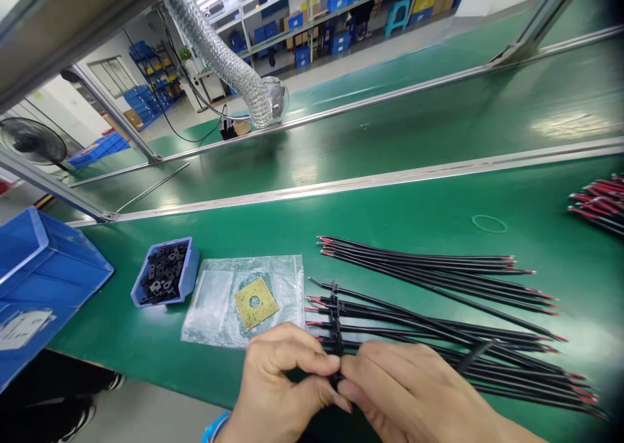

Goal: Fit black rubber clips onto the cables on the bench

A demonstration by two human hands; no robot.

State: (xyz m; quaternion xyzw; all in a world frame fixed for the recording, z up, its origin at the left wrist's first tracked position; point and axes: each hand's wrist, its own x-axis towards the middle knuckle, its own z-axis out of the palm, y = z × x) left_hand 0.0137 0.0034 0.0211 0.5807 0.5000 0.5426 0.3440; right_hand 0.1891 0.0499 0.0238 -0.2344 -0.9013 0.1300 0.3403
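Observation:
My left hand [287,381] and my right hand [404,384] meet at the bench's front edge, fingertips pinched together. Between them shows a small black part [335,379], mostly hidden by the fingers. From behind my right hand sticks out a blurred black cable-like end [475,355], and I cannot make out whether it is held. Just beyond the fingertips, black cables [429,329] with red inner wires lie with a row of black plastic clips [334,310] near their left ends. A second group of black cables [414,261] lies behind them.
At left, a blue-violet bin [190,271] holds black plastic pieces, beside a large blue crate [63,254]. A clear plastic bag [209,319] lies under a yellow sponge [246,308] with a hole. A green rubber band [489,223] and more cables [602,199] lie at right.

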